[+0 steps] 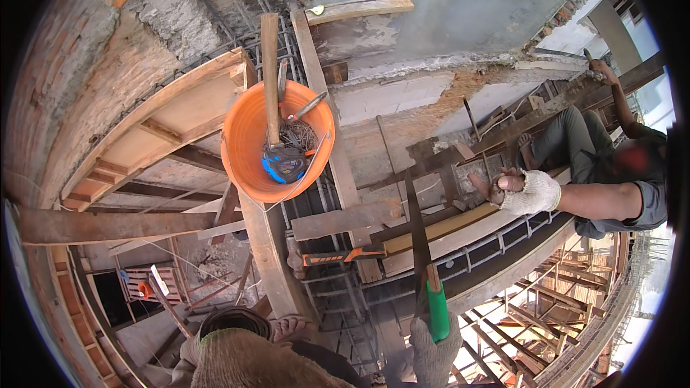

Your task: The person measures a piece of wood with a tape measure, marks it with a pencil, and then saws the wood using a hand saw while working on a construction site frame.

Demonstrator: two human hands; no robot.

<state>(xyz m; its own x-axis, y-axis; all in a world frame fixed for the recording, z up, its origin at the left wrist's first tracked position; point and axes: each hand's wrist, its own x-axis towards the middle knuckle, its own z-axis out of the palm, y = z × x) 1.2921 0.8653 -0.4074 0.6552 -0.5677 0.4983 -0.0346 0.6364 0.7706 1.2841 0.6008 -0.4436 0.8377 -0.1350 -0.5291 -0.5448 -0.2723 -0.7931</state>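
Note:
Near the bottom edge, my gloved right hand (433, 352) grips the green handle of a hand saw (418, 233), its dark blade pointing away from me. At lower left is my left hand (262, 363) in a brownish knit glove; its fingers are hidden. Ahead, an orange bucket (241, 118) holds a wooden-handled tool (269, 79), a blue-and-black tape measure (285, 164), metal hand tools and a pile of nails (302, 133). Between bucket and saw, a hammer (343, 255) with an orange-and-black handle lies by a short board (348, 220).
At right sits a co-worker (611, 151), one white-gloved hand (532, 192) reaching toward the beam formwork. Steel rebar (338, 305) runs between timber planks (269, 251). A curved wooden form (154, 126) stands left. Open gaps show scaffolding (553, 302) below. My bare foot (290, 327) rests on wood.

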